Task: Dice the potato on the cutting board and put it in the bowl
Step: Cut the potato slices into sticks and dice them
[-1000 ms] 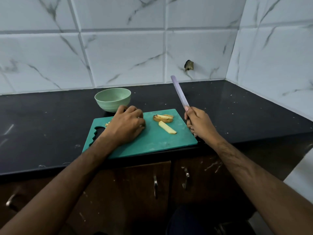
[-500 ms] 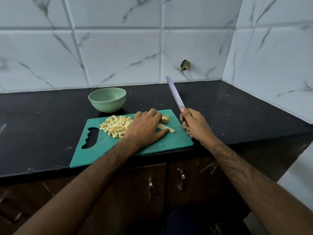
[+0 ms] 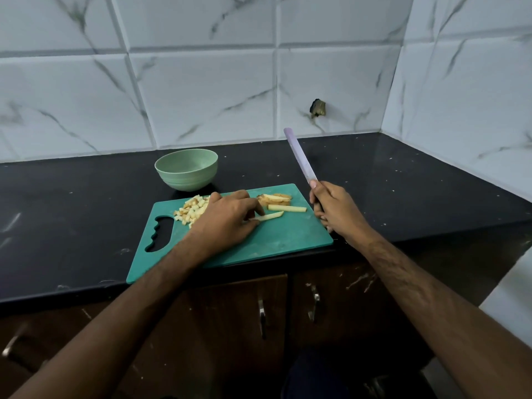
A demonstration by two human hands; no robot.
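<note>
Black counter (image 3: 86,203), marble tiles (image 3: 201,96): green board (image 3: 273,240), empty-looking bowl (image 3: 186,168); left hand (image 3: 227,217) pinching potato stick (image 3: 269,216), right hand (image 3: 336,208) gripping knife (image 3: 299,154).

Teal cutting board (image 3: 276,240); pale green bowl (image 3: 186,169); lilac knife (image 3: 299,155); black counter (image 3: 72,214); white grey-veined tiles (image 3: 201,90).

No text, label, brand, number or sign can be read anywhere in the view.
</note>
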